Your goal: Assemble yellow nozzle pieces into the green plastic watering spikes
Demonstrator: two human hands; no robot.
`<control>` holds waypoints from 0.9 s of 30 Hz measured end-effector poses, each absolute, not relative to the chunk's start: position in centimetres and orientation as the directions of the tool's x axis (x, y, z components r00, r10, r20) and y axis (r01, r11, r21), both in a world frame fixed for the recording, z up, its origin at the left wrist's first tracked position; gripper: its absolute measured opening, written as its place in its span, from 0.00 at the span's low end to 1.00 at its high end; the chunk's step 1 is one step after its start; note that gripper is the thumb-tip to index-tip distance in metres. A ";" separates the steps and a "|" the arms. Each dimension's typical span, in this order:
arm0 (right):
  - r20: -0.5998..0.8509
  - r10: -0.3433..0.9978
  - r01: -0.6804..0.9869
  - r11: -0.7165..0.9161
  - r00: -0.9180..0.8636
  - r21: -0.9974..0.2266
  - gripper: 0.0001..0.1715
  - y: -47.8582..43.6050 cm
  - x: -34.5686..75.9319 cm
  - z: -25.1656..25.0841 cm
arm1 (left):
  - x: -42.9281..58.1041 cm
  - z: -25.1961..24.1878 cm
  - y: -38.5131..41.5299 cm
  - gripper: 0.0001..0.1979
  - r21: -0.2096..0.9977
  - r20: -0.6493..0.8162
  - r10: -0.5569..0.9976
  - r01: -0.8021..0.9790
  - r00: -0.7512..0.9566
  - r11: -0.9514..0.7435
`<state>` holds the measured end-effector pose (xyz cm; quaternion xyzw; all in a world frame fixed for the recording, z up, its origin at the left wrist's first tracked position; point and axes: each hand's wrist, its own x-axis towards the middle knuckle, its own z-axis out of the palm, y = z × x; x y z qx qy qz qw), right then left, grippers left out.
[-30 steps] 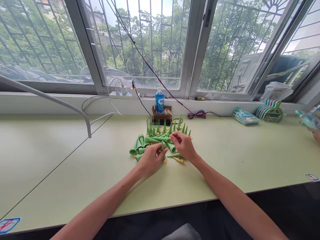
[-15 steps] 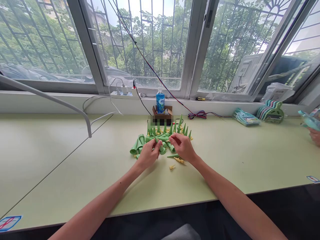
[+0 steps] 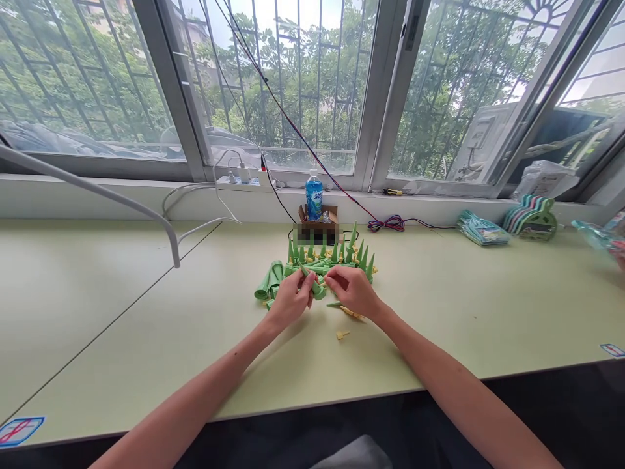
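Observation:
My left hand (image 3: pixel 291 298) is closed around a green plastic spike (image 3: pixel 318 291), which slants with its pointed end up and to the left. Close by on the right, my right hand (image 3: pixel 354 291) is pinched at the wide end of this spike; a bit of yellow shows at its fingertips, apparently a small yellow plastic piece (image 3: pixel 321 279). Behind both hands several green spikes (image 3: pixel 352 242) stand upright among more lying ones. Wide-ended green cones (image 3: pixel 262 286) lie left of my left hand. A loose yellow piece (image 3: pixel 342 335) lies on the table in front of my hands.
A blue liquid bottle (image 3: pixel 314 197) stands in a small cardboard box (image 3: pixel 332 214) by the window. Coiled cable (image 3: pixel 385 223), packaged items (image 3: pixel 482 228) and green hanger-like pieces (image 3: pixel 536 218) are at the back right. A grey tube (image 3: pixel 146 207) arches over the left. Another person's hand is at the right edge.
My right hand has moved slightly left, bringing its fingertips to the spike. The loose yellow piece has shifted towards me and turned. At the right edge, the other person's clear bag has moved.

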<state>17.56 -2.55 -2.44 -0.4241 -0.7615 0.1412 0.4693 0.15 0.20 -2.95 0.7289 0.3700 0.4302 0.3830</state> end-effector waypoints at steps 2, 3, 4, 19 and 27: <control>0.594 0.776 0.512 0.605 -0.210 -0.609 0.12 -2.6 17.5 -2.4 | 0.2 -2.9 0.1 0.16 0.877 0.344 0.867 0.206 0.360 -0.434; 0.593 0.776 0.514 0.606 -0.215 -0.607 0.12 -2.6 17.5 -2.4 | 0.2 -2.9 0.1 0.16 0.877 0.344 0.866 0.205 0.362 -0.434; 0.592 0.776 0.515 0.608 -0.220 -0.605 0.12 -2.6 17.5 -2.4 | 0.2 -2.9 0.1 0.16 0.878 0.343 0.866 0.203 0.364 -0.433; 0.586 0.774 0.529 0.610 -0.239 -0.590 0.13 -2.6 17.5 -2.5 | 0.2 -2.7 -0.3 0.17 0.856 0.378 0.847 0.208 0.374 -0.474; 0.576 0.793 0.499 0.589 -0.201 -0.636 0.12 -2.6 17.3 -2.6 | 0.2 -2.7 -0.8 0.15 0.815 0.437 0.824 0.228 0.362 -0.533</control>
